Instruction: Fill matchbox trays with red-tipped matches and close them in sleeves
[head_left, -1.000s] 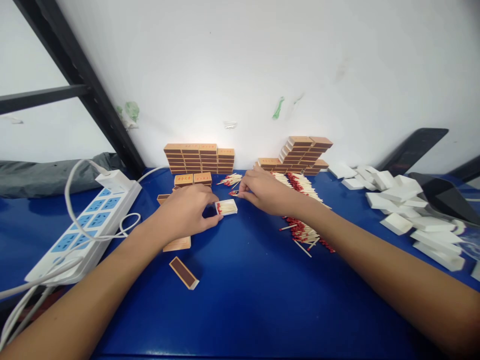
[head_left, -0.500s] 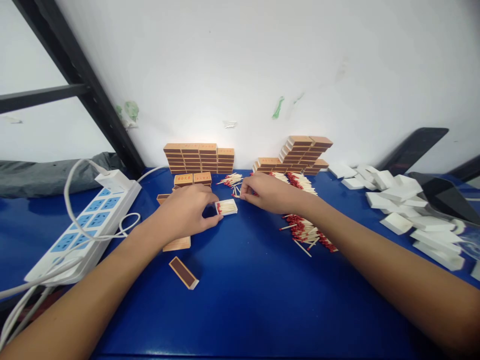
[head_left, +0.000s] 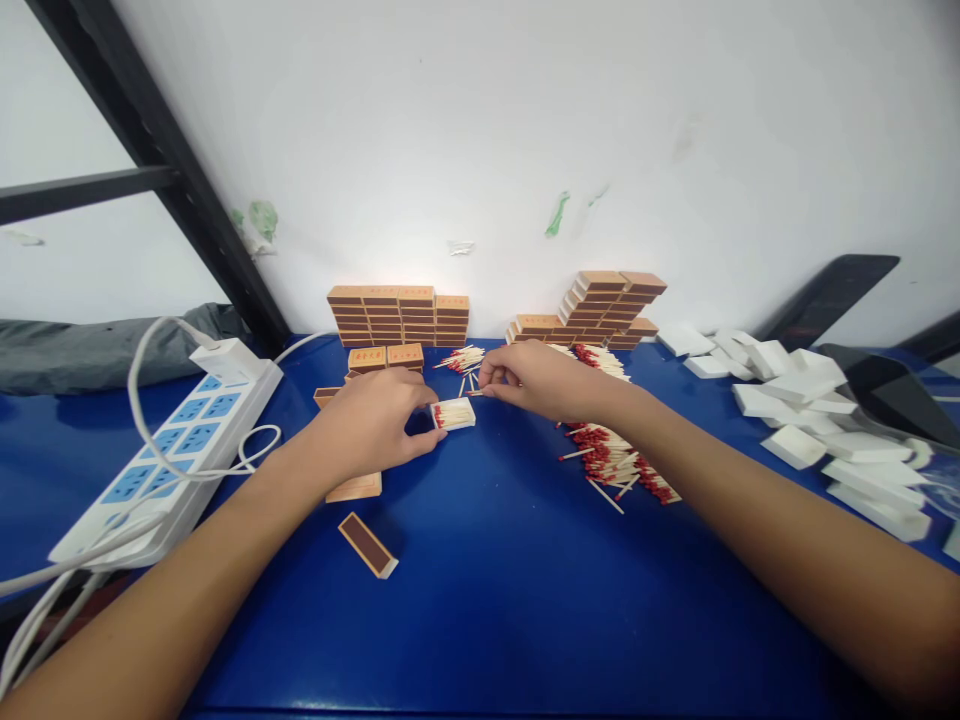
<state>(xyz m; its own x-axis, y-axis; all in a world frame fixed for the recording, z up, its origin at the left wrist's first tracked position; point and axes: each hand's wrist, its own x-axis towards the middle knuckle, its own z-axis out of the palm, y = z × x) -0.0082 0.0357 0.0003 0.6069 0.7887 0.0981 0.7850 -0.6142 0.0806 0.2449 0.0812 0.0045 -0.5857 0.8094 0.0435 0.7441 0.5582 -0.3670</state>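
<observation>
My left hand (head_left: 386, 415) grips the left end of a small white matchbox tray (head_left: 466, 422) between thumb and fingers. Red-tipped matches lie side by side inside that tray. Just right of it, my right hand (head_left: 529, 380) pinches a match (head_left: 475, 393), its red head pointing left toward the tray. A few loose matches lie on the table just beyond these fingertips, near a small heap of matches (head_left: 461, 359). Under and beside my right wrist spreads a large pile of matches (head_left: 604, 455), partly hidden by the forearm.
Matchboxes stand stacked along the wall at left (head_left: 397, 318) and right (head_left: 600, 310). One matchbox (head_left: 367, 545) lies nearer me on the blue table (head_left: 487, 620). White empty trays (head_left: 806, 385) are heaped at right. A power strip (head_left: 169, 460) with cables lies at left.
My right hand has shifted slightly, and a match now shows pinched at its fingertips with the head toward the tray. My left hand and the tray stay put.
</observation>
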